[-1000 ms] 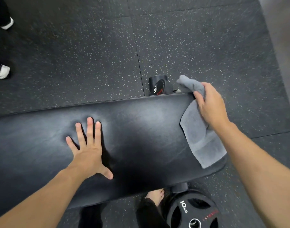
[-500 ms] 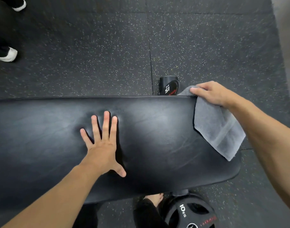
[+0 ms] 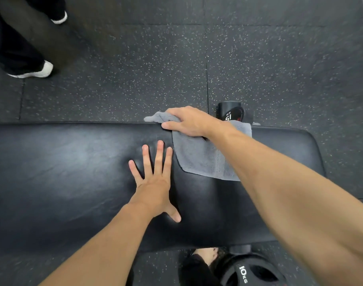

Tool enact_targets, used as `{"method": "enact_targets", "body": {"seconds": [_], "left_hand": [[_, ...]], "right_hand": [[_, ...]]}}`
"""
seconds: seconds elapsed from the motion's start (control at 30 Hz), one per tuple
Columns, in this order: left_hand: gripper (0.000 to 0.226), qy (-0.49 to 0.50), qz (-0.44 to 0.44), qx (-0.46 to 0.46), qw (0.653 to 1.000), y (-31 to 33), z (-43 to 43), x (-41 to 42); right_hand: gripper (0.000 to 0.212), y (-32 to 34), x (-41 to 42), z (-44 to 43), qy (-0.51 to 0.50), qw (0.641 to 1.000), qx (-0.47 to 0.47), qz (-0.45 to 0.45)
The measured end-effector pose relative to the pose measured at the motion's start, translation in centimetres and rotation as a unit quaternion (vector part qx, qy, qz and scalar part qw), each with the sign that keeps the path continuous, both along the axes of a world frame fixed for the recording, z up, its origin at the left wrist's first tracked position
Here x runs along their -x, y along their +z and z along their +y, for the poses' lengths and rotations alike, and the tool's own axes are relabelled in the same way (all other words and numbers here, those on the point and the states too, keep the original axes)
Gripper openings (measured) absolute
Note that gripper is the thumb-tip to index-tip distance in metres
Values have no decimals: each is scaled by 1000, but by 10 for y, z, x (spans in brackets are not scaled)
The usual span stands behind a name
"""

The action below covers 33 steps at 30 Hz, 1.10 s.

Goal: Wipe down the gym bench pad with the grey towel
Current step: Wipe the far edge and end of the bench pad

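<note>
The black gym bench pad runs across the view from the left edge to its rounded right end. The grey towel lies spread on the pad near its far edge, one corner hanging past that edge. My right hand presses down on the towel's far part, fingers closed over the cloth at the pad's far edge. My left hand rests flat on the pad just left of the towel, fingers spread, holding nothing.
Speckled black rubber floor surrounds the bench. A black weight sits on the floor behind the pad. A 10 kg plate and my foot lie under the near edge. Another person's legs and white-soled shoes stand at far left.
My right hand has slid the towel leftward along the pad's far edge, from the right end toward my left hand. My left hand has stayed flat on the pad.
</note>
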State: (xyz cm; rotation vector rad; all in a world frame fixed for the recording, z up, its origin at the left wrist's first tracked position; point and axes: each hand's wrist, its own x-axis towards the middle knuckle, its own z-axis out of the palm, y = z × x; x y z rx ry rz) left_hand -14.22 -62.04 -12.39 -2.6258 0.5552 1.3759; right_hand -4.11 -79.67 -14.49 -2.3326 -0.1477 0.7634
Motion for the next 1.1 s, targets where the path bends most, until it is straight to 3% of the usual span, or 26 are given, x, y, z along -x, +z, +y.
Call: {"method": "enact_targets", "body": {"seconds": [0.2,0.3,0.4,0.47,0.53,0.63,0.8,0.9,1.1], "left_hand": [[178,0,-13,41,999,-1,7,3],[177,-4,-18,62,998,-3,11,4],[173,-16,-25,82,996,-5,17,5],[166,-37,-43,102,993,-4,25,5],[151,-54,-74,135,987,-4,41,-1],[137,-27,-129,154,979,-1,80,-22],[158,167,-169,58,970,8,178,-75],[163,233,-105,34,966,4,227,-90],[162,227,-75,68,969,-10,236,-93]], "right_hand": [[37,3,16,-47,-2,999,38,15],[33,14,32,-84,-3,997,39,74],[46,24,44,-111,-32,983,129,129],[30,24,51,-121,-73,965,197,157],[20,22,58,-125,-101,963,196,153],[46,31,60,-105,-140,965,174,140],[61,33,33,-50,-161,963,170,132],[44,24,11,4,-191,968,101,127],[35,14,-50,137,-119,984,8,133]]}}
